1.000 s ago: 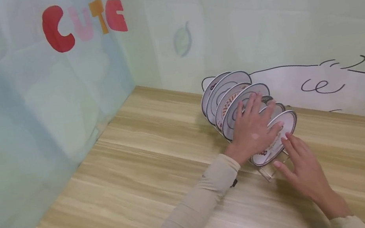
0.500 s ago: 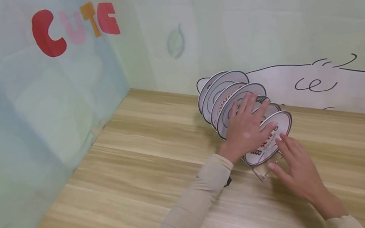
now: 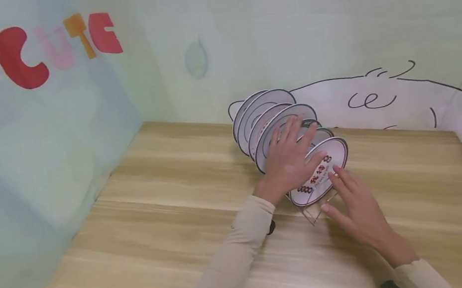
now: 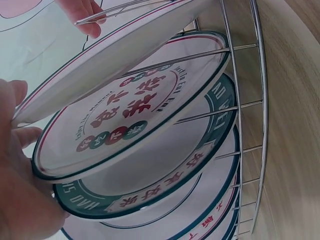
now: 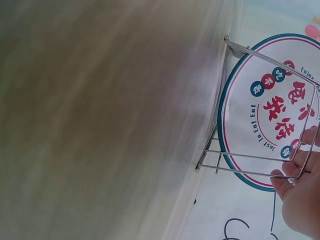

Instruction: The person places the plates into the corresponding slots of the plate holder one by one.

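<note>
Several round white plates (image 3: 255, 122) with dark rims stand tilted in a row in a wire dish rack (image 4: 263, 107). My left hand (image 3: 288, 162) lies over the plates with fingers spread, touching their upper edges. In the left wrist view its fingers and thumb (image 4: 22, 195) are at the rims of the nearest plates. The front plate (image 3: 321, 177) bears red lettering and small round marks. My right hand (image 3: 357, 212) is at the rack's near end, fingers extended and thumb apart. In the right wrist view its fingertips (image 5: 282, 184) are by the rack's end wire, beside the front plate.
The rack stands on a wood-grain table (image 3: 140, 259), near its back edge. Behind is a pale cloth backdrop (image 3: 177, 31) with a drawn white animal (image 3: 388, 104) and coloured letters (image 3: 23, 61).
The whole scene has shifted left in the head view as the camera turned right. Both hands stay in about the same place on the plates and rack.
</note>
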The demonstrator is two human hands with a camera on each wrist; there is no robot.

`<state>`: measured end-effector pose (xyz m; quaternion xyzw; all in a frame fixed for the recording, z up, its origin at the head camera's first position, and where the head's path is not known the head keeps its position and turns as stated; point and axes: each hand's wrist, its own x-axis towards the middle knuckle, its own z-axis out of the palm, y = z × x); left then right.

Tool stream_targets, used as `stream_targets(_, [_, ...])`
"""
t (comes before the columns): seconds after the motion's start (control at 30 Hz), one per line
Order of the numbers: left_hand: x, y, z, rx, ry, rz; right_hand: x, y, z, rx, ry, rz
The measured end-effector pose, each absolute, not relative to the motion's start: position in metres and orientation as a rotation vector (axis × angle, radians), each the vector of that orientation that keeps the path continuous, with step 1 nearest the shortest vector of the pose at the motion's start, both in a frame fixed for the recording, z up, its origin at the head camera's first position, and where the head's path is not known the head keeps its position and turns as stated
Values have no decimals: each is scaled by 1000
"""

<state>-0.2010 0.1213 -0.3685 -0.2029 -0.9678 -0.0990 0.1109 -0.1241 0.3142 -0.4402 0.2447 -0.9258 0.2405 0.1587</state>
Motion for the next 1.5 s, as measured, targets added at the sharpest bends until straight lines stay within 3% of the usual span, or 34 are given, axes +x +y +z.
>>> stream_targets(0.53, [-198,114,-363,-566,-2873,-412,-124,301,-444,697,-2615,674])
stream_targets(1.03, [-188,134,-354,-146,-2870,-455,-123,287,-443,740,-2582,702])
stream_targets(1.5, [-188,134,-358,-212,-2823,-446,-118,289,-442,733,-2616,657])
